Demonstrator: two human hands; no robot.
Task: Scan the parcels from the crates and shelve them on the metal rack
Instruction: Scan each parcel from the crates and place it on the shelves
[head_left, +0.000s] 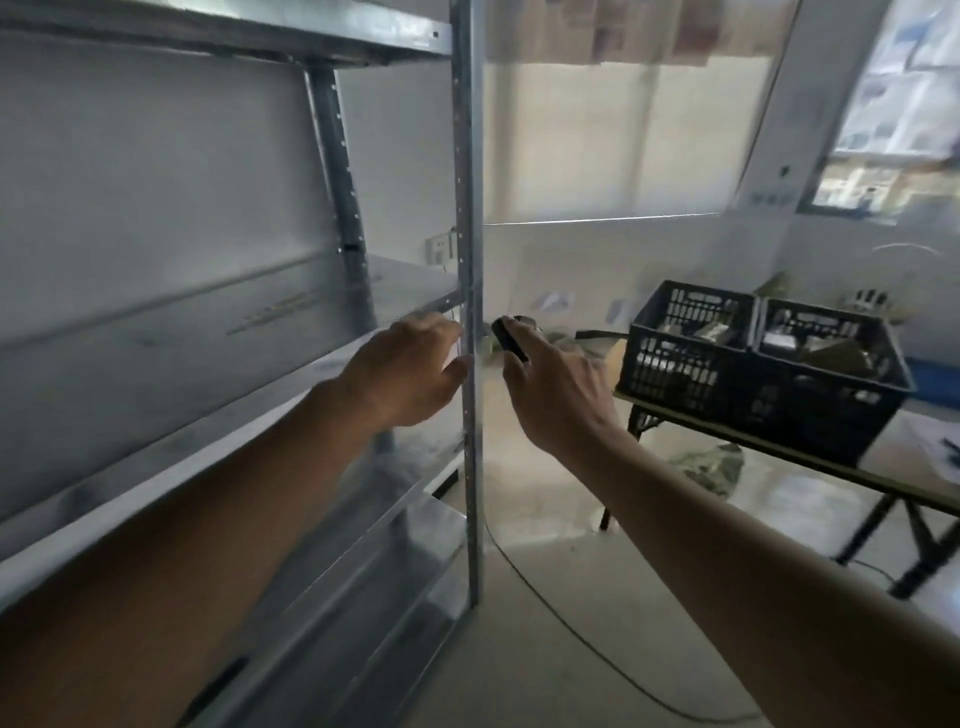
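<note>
Silver-grey metal rack (470, 260); black lattice-walled crates (769, 364) right of the fingers; a black scanner (509, 339) in them; pale worktop (904, 452).

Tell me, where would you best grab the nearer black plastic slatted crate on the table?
Probably by the black plastic slatted crate's top rim at its two short ends, coming from above. Its walls are upright, the top is open, and the second crate blocks the far long side.

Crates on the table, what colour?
Black, with slotted sides; both crates show best in the head view, on the table.
</note>
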